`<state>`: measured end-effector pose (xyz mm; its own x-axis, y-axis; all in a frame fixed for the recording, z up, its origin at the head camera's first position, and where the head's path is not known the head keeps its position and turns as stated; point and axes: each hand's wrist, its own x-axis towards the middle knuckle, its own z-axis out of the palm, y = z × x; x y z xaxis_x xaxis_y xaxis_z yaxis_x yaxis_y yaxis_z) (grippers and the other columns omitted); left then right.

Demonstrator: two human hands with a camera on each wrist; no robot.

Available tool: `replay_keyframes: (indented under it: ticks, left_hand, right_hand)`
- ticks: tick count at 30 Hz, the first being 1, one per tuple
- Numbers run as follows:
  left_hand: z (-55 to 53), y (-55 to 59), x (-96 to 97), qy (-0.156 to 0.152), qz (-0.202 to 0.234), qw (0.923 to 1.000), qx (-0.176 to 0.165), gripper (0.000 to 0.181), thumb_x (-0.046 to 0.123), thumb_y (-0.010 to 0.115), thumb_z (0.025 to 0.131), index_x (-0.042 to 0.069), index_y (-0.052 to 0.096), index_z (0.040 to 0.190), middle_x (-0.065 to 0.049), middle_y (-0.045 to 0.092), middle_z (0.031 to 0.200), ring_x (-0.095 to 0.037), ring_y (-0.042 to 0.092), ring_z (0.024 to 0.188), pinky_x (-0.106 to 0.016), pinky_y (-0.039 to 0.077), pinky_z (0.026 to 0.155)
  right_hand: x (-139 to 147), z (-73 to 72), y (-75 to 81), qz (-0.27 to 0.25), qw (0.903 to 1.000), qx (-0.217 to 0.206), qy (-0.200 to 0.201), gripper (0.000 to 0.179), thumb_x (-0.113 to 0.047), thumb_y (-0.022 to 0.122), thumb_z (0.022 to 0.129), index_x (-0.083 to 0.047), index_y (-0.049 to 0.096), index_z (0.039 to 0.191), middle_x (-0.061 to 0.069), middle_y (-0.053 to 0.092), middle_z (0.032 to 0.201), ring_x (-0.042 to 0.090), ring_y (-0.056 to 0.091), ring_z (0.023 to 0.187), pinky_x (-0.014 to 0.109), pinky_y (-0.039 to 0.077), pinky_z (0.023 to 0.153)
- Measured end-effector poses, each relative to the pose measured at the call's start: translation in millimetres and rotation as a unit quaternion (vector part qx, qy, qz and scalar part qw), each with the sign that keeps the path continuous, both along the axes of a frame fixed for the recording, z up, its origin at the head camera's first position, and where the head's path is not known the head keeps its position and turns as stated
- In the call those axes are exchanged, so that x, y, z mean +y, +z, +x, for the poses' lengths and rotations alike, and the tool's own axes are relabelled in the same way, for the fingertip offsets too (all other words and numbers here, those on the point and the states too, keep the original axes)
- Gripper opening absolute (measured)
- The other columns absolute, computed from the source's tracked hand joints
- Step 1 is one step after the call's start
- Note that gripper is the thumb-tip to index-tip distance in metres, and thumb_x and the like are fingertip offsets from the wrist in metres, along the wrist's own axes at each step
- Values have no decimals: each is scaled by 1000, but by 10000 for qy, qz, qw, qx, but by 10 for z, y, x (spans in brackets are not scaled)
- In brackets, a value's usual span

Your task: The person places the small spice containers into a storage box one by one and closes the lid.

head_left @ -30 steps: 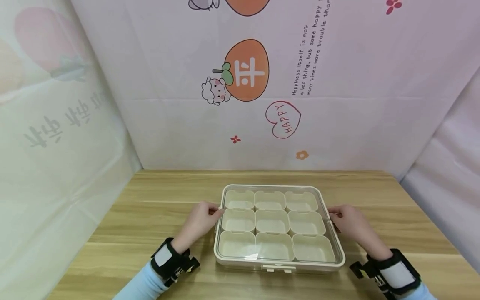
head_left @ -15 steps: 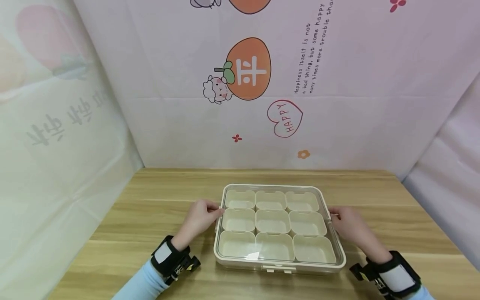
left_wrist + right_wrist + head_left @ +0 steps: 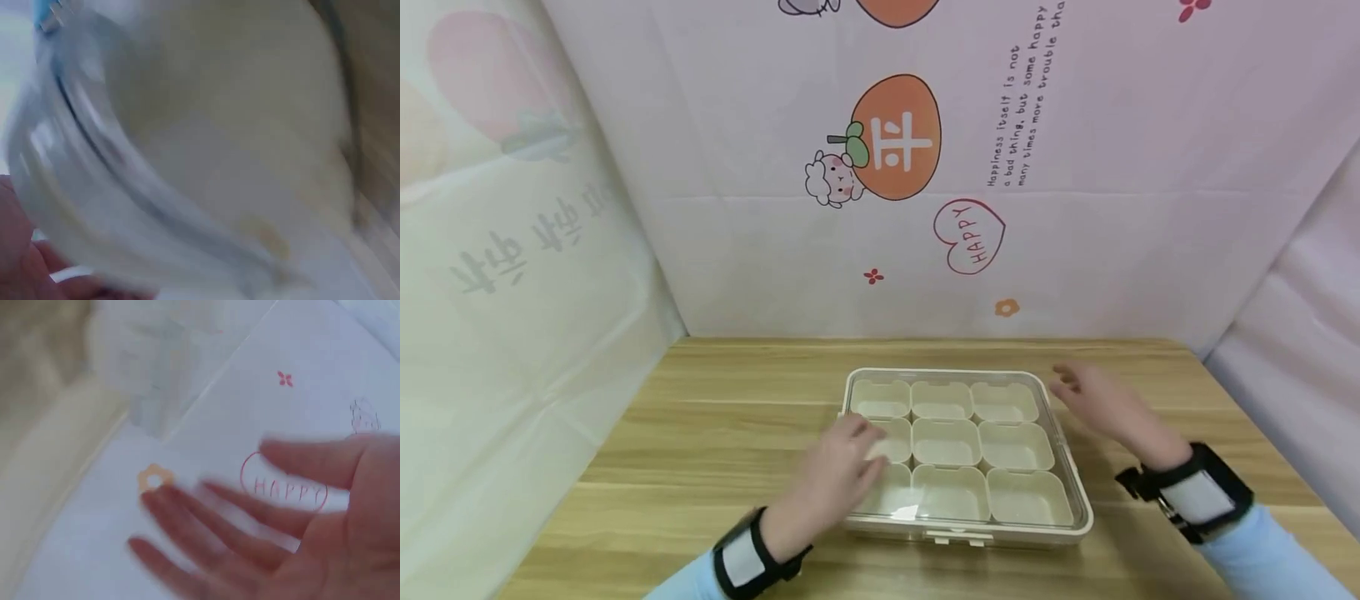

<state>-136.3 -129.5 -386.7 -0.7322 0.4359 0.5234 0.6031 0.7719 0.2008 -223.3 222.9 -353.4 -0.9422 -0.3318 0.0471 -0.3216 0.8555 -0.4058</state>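
Note:
A shallow storage box [image 3: 1060, 533] with a see-through lid lies flat on the table, a small latch [image 3: 957, 537] on its near side. Through the lid show several cream compartments [image 3: 946, 443] in a grid. The left hand [image 3: 833, 471], blurred, is over the box's left part with fingers apart and hides the left compartments in the head view; whether it touches the lid I cannot tell. Just off the box's far right corner is the right hand [image 3: 1108, 408]. In the right wrist view the right hand's palm [image 3: 340, 556] shows with spread fingers holding nothing.
The wooden table [image 3: 737, 367] extends around the box. A white printed cloth [image 3: 1112, 250] hangs behind its far edge, with more cloth [image 3: 535, 350] at the left and right sides. Wrist straps with cameras [image 3: 1202, 492] sit on both wrists.
Both hands have let go of the box's sides. The left moved toward the viewer and over the lid; the right moved away toward the far right corner. The box has stayed in place.

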Motion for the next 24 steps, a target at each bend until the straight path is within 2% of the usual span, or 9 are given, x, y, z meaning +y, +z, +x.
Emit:
replay_keyframes:
  ticks: [2,4,6,10,14,17,21,24]
  left_hand:
    - [66,4,131,-677,1,9977,64,23,20,75,79,10,70,99,1,60,92,-9,55,84,-16,48,71]
    - [103,0,248,-1197,-85,9927,134,22,22,75,79,12,71,98,4,59,91,-7,54,85,-13,45,73]
    - [122,-9,345,-1512,-209,9881,167,22,25,75,79,14,71,97,6,57,90,-6,52,84,-11,43,73]
    - [136,-9,479,-1933,-428,9800,215,22,29,76,79,17,71,96,7,56,88,-5,51,82,-10,39,75]
    - [144,-13,564,-2222,-594,9732,-4,24,33,75,79,17,72,97,8,56,87,-2,50,77,-5,35,70]
    - [143,-18,601,-2309,-604,9702,-420,23,32,74,81,17,73,98,7,57,85,1,48,74,-2,32,66]
    - [140,-27,621,-2299,-406,9675,-976,21,29,74,81,17,73,99,7,57,82,3,50,74,1,31,64]
    - [134,-44,628,-2287,-270,9657,-1203,21,28,75,80,20,73,99,8,57,80,6,50,74,1,32,65]
  right_hand:
    - [-136,-126,107,273,9983,141,498,43,-21,53,96,9,52,126,30,59,119,45,58,107,56,46,88]
    - [-282,-257,155,488,9939,234,962,39,-20,56,94,5,57,124,25,61,121,41,58,109,54,46,91]
    - [-415,-385,166,665,9886,174,1338,37,-20,56,94,2,59,123,21,62,121,38,58,112,51,45,93]
    - [-627,-607,147,817,9771,-137,1958,34,-19,54,96,-2,59,125,18,61,124,35,56,116,49,45,96]
    - [-818,-808,105,793,9631,-344,2548,31,-15,53,96,-3,61,124,16,63,123,33,59,113,46,46,95]
    - [-941,-941,58,851,9543,-432,2831,29,-14,53,96,-4,64,120,12,66,118,28,61,110,42,48,93]
    - [-1058,-1089,-1,970,9471,-667,2985,27,-16,52,96,-7,67,116,7,68,112,23,63,105,40,49,91]
    - [-1098,-1175,-38,1119,9440,-860,2983,26,-19,51,97,-8,68,112,4,69,107,17,63,99,37,49,89]
